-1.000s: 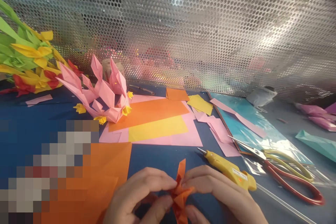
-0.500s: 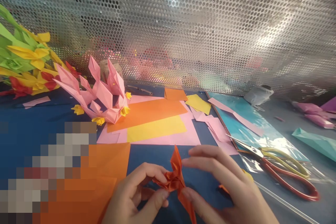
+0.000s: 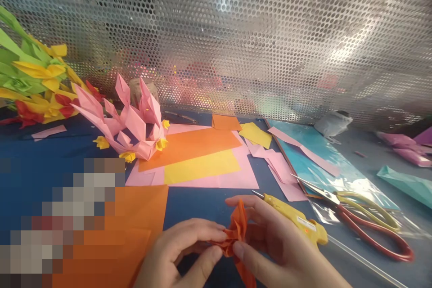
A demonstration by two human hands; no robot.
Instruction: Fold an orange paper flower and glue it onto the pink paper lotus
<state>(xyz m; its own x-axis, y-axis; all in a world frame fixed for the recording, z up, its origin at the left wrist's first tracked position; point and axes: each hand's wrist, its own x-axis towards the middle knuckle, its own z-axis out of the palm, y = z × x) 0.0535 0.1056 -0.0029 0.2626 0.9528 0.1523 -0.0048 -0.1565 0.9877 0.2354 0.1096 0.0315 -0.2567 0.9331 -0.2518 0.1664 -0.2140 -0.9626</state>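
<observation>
An orange folded paper flower (image 3: 240, 222) with pointed petals is held between my two hands, low in the middle of the head view. My left hand (image 3: 184, 249) pinches its left petal between thumb and fingers. My right hand (image 3: 273, 238) grips its right side, the thumb in front and the fingers behind an upright petal. Just beyond the right hand lies a yellow glue gun (image 3: 293, 216) with a clear glue stick (image 3: 364, 258) coming out of its back. Orange paper (image 3: 135, 216) lies left of my left hand.
A pink folded-paper ring (image 3: 131, 121) with small yellow flowers stands back left, beside green and yellow paper flowers (image 3: 37, 72). Open scissors (image 3: 357, 220) lie at right by a blue packet (image 3: 303, 148). Pink, orange and yellow sheets (image 3: 202, 166) lie ahead. A perforated metal screen (image 3: 216, 31) closes off the back.
The flower has been turned, and its upper petal has come between my right fingers and thumb. My right hand has closed in and moved slightly left, uncovering the glue gun.
</observation>
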